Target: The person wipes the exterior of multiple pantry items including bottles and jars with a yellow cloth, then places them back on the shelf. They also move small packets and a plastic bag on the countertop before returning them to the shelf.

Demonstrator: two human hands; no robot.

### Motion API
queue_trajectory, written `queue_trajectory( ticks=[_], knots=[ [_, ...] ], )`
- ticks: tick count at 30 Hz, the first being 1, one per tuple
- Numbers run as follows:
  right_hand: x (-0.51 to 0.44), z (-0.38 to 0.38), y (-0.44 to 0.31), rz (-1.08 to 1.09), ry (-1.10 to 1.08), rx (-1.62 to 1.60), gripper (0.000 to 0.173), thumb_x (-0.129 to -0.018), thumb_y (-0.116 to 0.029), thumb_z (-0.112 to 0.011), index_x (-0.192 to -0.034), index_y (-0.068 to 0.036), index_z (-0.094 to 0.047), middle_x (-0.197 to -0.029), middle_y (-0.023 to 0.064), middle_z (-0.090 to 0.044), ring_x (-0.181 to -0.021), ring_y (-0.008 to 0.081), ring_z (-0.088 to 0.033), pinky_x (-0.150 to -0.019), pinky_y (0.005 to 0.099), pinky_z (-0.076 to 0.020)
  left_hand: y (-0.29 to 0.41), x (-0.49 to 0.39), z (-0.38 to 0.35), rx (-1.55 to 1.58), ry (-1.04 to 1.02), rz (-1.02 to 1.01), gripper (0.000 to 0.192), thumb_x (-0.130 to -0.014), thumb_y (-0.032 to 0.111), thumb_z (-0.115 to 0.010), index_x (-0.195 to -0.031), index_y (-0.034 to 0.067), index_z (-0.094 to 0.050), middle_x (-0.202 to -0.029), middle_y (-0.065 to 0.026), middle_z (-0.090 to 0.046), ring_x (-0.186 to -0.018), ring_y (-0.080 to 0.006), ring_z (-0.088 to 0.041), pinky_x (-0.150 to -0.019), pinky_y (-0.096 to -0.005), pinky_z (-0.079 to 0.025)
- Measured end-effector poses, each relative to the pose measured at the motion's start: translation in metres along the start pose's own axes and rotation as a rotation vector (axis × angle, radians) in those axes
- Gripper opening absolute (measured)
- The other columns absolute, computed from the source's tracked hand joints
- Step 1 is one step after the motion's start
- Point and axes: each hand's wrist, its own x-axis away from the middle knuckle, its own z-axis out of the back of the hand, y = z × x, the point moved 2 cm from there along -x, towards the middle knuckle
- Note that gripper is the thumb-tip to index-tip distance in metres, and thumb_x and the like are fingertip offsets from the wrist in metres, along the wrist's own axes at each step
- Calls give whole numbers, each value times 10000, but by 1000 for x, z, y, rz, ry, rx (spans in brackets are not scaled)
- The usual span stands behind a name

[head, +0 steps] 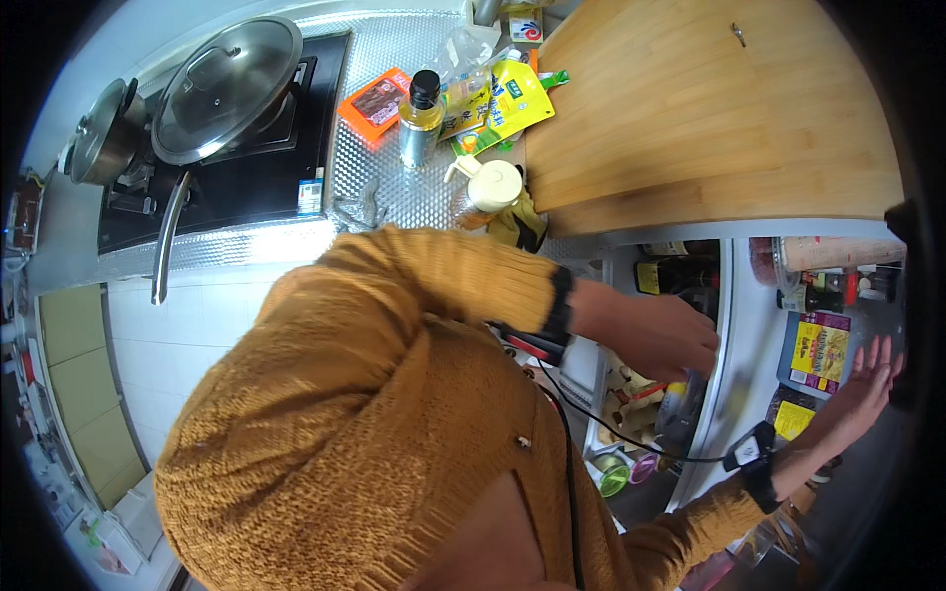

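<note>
My left hand (650, 332), blurred, reaches over an open compartment beside a white panel edge (728, 295). Its fingers bend downward near the edge, and whether they hold anything cannot be told. Below it lie brownish items (628, 402) and a yellow-topped container (671, 399). At the right rim my right hand (876, 377) is open with fingers spread, close to a container with a yellow and purple label (820, 351); no object shows in it. Dark bottles (665, 277) stand above the left hand. Both wrists wear black bands, and a black cable runs between them.
A wooden board surface (709, 118) borders the storage. On the patterned metal counter (384, 52) stand a clear bottle with a black cap (421, 122), a cream-lidded jug (494, 188) and a yellow pouch (517, 100). A lidded pan (225, 89) and a pot (103, 140) are on the black hob (244, 185).
</note>
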Motion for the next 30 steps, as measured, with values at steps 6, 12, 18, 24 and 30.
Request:
queue_trajectory(
  ticks=[6, 12, 18, 24, 30],
  knots=[
    [92, -92, 3, -167, -192, -56, 489, -834, -8, -454, -1314, -17, -362, -1172, 136, -528, -1054, 198, -522, -893, 307, -433, 17, 115, 115, -291, 207, 266, 158, -738, 86, -612, -896, 85, -603, -913, -86, -577, -841, -249, -562, -694, -332, -480],
    [198, -218, 30, -284, -744, -115, 703, -706, -140, -704, -1302, -29, -349, -1246, 155, -461, -1123, 246, -467, -930, 355, -388, 20, 235, 206, -820, 609, 870, 325, -730, 14, -649, -1032, 41, -534, -966, -86, -566, -835, -159, -561, -694, -278, -480],
    [253, -309, 44, -331, -863, -73, 825, -643, -182, -778, -1283, 23, -300, -1256, 200, -445, -1151, 262, -457, -943, 358, -382, -19, 288, 224, -857, 473, 1159, 720, -650, 117, -765, -1233, -34, -370, -1174, -187, -453, -1080, -283, -477, -925, -337, -408],
    [285, -339, 56, -482, -779, -235, 828, -612, -172, -779, -1261, 5, -297, -1202, 188, -481, -1113, 284, -486, -949, 363, -375, -40, 288, 221, -761, 403, 1268, 941, -607, 147, -805, -1329, -38, -231, -1277, -230, -388, -1200, -329, -401, -1019, -355, -331],
    [298, -347, 55, -610, -697, -333, 769, -612, -144, -775, -1224, -7, -329, -1172, 168, -510, -1087, 255, -509, -931, 343, -387, -59, 300, 215, -653, 454, 1232, 998, -600, 113, -803, -1358, -23, -168, -1297, -232, -393, -1221, -313, -400, -1016, -346, -332]
  ],
)
